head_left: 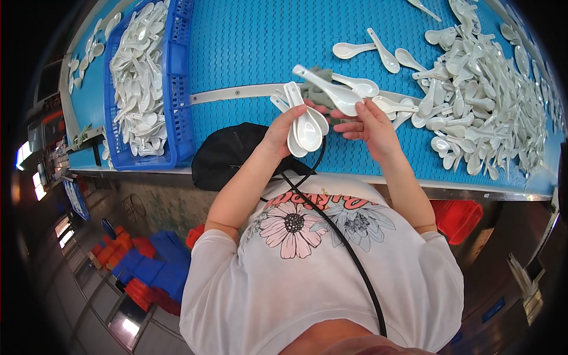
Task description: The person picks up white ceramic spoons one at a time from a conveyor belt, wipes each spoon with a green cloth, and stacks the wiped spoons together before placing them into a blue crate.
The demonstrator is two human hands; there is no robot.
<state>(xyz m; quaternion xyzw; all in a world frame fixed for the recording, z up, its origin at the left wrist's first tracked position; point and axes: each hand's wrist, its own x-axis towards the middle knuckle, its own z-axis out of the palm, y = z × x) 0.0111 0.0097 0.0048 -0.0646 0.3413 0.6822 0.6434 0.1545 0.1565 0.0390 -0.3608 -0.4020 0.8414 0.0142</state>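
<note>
Above the near edge of the blue belt, I see my left hand closed around a stack of white spoons, nested bowl in bowl, their handles fanning up and to the left. My right hand sits just beside it, thumb and fingers pinched on a single white spoon that lies across the top of the stack, its bowl at my fingertips and its handle pointing up-left. A grey-green cloth lies on the belt right behind the two hands.

To my right, a big loose heap of white spoons covers the belt, with a few strays lying apart from it nearer the middle. To my left, a blue lattice-walled crate stands on the belt, filled with more white spoons. A pale rail runs across the belt between crate and hands. A black bag rests at the belt's near edge, just below my left wrist.

Down on the floor I make out blue and orange-red crates stacked at the left and a red bin under the belt at the right. I can see no labels clearly enough to describe.
</note>
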